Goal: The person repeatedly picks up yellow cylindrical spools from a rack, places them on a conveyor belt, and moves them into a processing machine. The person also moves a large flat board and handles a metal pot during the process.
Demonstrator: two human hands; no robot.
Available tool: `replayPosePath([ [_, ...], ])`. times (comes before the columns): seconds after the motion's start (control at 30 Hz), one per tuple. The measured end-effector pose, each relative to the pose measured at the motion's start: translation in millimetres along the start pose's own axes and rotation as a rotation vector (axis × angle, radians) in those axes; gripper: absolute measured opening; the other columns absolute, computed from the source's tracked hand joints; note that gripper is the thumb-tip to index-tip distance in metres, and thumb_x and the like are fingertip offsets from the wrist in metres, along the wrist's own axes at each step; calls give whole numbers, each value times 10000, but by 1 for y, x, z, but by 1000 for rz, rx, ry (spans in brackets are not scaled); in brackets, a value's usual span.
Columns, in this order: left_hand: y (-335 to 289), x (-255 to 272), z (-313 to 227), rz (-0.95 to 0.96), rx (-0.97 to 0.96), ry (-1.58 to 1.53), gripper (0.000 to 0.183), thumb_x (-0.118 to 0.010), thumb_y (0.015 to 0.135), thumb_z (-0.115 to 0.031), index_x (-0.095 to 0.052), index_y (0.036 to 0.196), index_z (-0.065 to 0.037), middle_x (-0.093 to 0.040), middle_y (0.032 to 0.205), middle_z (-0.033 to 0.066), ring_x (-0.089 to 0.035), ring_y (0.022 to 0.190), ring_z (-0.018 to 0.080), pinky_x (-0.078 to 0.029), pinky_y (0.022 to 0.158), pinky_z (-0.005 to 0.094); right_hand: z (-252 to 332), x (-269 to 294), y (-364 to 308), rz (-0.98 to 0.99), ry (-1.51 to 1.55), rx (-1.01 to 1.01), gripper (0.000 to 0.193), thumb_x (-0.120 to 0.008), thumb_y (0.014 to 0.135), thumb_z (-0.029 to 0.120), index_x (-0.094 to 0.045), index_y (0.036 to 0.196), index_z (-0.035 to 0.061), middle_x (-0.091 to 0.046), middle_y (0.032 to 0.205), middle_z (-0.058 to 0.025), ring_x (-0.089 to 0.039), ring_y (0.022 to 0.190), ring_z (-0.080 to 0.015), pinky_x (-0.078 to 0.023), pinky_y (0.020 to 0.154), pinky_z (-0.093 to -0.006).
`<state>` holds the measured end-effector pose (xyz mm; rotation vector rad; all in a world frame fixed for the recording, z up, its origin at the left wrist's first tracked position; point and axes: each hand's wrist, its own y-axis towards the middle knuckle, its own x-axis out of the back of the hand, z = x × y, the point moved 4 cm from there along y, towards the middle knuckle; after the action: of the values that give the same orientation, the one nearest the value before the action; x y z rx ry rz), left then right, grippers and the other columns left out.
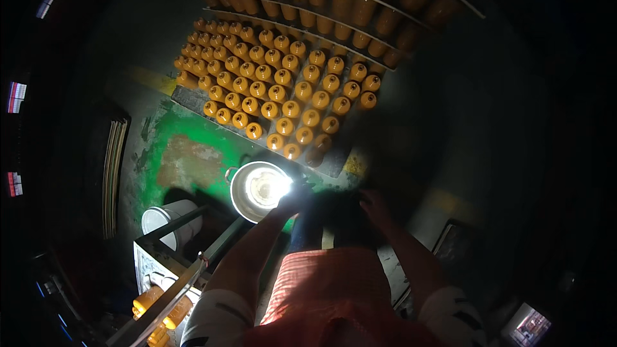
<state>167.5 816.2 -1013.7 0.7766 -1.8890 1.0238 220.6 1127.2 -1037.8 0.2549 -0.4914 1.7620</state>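
Metal bowl [259, 189] is touched at its rim by left hand [294, 198]; grip cannot be told; right hand [375, 205], fingers spread, rests alongside, and a firm hold is judged needed next.

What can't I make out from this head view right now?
- Left hand: glare from the bright pan washes out its fingers, so its grip is unclear.
- Right hand: in shadow over a dark object; what that is, and any contact, cannot be told.
- Upper racks: cut off by the top edge.
- Surroundings: too dark.

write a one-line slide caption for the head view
Left hand at a bright metal basin beside rows of orange jars.
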Motion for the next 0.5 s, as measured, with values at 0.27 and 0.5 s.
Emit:
replayPosePath([
  [0.27, 86, -30, 39, -117, 248, -211, 551, -712, 721, -129, -665, 1268, -186, -449, 1506, 100, -496, 1310, 353, -442, 1059, 453, -32, -56, 235, -20, -354, 305, 713, -765, 774, 158, -521, 1433, 275, -250, 1590, -201, -326, 1399, -432, -334, 1139, -488],
  [0.5, 132, -67, 36, -307, 463, -495, 461, -757, 768, -92, -722, 1153, -342, -340, 1571, 96, -320, 1415, 357, -287, 1149, 445, -29, -68, 323, -43, -378, 496, 472, -687, 846, 128, -652, 1274, 325, -250, 1549, -199, -291, 1403, -451, -340, 1141, -499],
])
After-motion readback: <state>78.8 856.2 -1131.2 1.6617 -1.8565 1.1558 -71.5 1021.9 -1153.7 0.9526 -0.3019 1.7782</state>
